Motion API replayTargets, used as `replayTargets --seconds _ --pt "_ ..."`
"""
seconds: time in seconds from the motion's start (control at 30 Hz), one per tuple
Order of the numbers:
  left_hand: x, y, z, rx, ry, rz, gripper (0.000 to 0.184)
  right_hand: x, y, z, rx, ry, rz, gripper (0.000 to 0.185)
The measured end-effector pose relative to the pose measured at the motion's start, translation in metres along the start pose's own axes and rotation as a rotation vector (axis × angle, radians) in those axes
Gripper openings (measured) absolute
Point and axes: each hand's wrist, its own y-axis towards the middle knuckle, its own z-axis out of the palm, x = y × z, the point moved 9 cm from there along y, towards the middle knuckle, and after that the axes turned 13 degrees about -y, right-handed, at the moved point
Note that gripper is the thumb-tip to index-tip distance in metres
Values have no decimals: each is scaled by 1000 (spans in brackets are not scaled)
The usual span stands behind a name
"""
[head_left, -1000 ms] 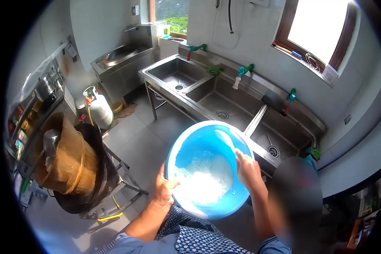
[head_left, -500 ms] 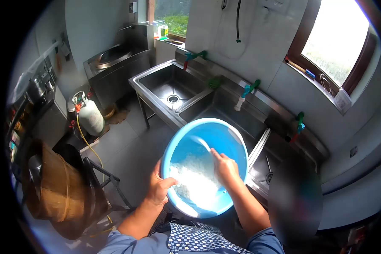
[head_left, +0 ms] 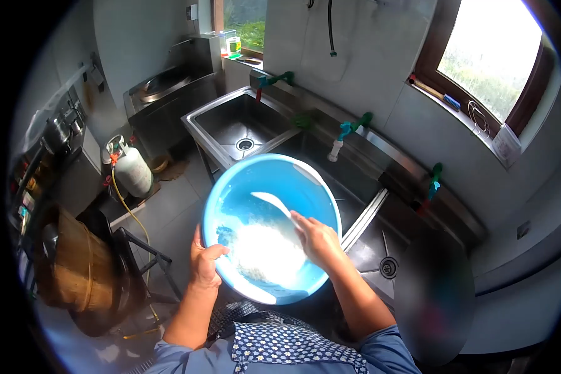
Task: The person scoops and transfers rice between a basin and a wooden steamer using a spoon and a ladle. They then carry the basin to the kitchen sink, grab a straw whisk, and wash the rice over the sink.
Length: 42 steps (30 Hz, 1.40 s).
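A large light-blue basin (head_left: 321,193) is held tilted in front of my apron, its open top facing me. My left hand (head_left: 204,265) grips its left rim, thumb over the edge and fingers outside. In my right hand (head_left: 318,240), above the basin's right side, is the handle of a white spoon (head_left: 269,198). The spoon's flat, long head lies inside the basin, above a heap of white grainy food (head_left: 262,249) that looks like rice. Strong sunlight washes out much of the heap, so its grains are hard to make out.
Beyond the basin runs a steel sink unit (head_left: 190,118) with several compartments and green taps (head_left: 355,124). To the left stand a white gas cylinder (head_left: 134,171) with a yellow hose and a wooden barrel (head_left: 87,268) beside a black metal frame. A brush (head_left: 442,96) lies on the right windowsill.
The basin has moved left and slightly away from me, both hands with it. The spoon's head has lifted clear of the white heap and now shows more fully.
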Motion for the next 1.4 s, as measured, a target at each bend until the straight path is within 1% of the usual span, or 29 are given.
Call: replayTargets --seconds 0.03,0.07,0.13,0.17,0.2,0.3,0.33,0.4,0.43,0.47,0.53,0.6,0.67,0.73,0.77,0.8,0.83,0.87,0.93,1.0,1.03,1.1,1.13,1.2,1.27,1.33,1.37,1.4 --pt "-6 2 14 -14 7 30 65 -27 1 -6 -105 52 -3 36" --pt "-4 7 17 -22 15 33 65 -50 2 -12 -219 109 -10 36" --pt "-9 20 18 -41 76 114 63 -75 10 -13 -137 11 94 35" --pt "-9 27 20 -51 89 118 62 -79 14 -10 -74 -49 123 35" --pt "-9 36 20 -56 95 115 62 -80 21 -7 -70 -43 125 35" --pt "-13 60 16 -58 139 140 64 -77 49 20 13 -185 113 37" --pt "-16 68 13 -93 152 170 63 -76 64 33 12 -206 104 38" --pt "-19 86 9 -135 142 194 62 -73 93 57 105 -281 103 53" --pt "-22 95 6 -137 148 227 61 -72 107 68 138 -299 99 58" --pt "-24 102 3 -141 154 256 61 -77 118 83 150 -307 97 58" --pt "-24 116 -4 -173 137 264 61 -75 130 91 136 -328 68 58" --pt "-27 127 -11 -246 116 316 63 -83 130 106 157 -312 64 56" --pt "-26 138 -14 -241 122 318 65 -83 119 124 325 -258 80 57" --pt "-25 146 -11 -237 158 345 66 -69 106 131 441 -141 27 58" --pt "-24 150 -12 -236 165 342 66 -61 109 119 375 -71 12 44" --pt "-23 153 -14 -236 185 344 70 -59 115 111 375 -68 14 44" --pt "-21 154 -14 -239 205 345 75 -58 128 91 245 -73 18 44" --pt "-21 154 -11 -244 209 342 75 -59 140 75 118 -74 22 44" --pt "-22 152 -7 -302 235 318 75 -85 160 81 47 -129 51 46" --pt "-21 151 -1 -302 221 355 75 -101 174 91 66 -220 30 47" --pt "-21 149 1 -301 212 374 75 -104 172 91 68 -212 21 47" --pt "-17 144 -5 -351 214 383 75 -104 151 105 206 -181 -9 47" --pt "-15 142 -8 -392 199 396 74 -102 135 113 273 -151 -42 52" --pt "-12 139 -4 -419 185 413 73 -92 111 122 396 -62 -78 53" --pt "-9 133 -2 -439 186 427 72 -78 116 104 378 -11 -98 53" --pt "-2 131 -4 -435 165 430 72 -77 138 83 275 -1 -46 53" --pt "-2 129 -2 -434 171 440 72 -91 148 87 151 -56 -48 45" --pt "-3 125 1 -425 206 457 72 -102 154 92 109 -141 -38 45"
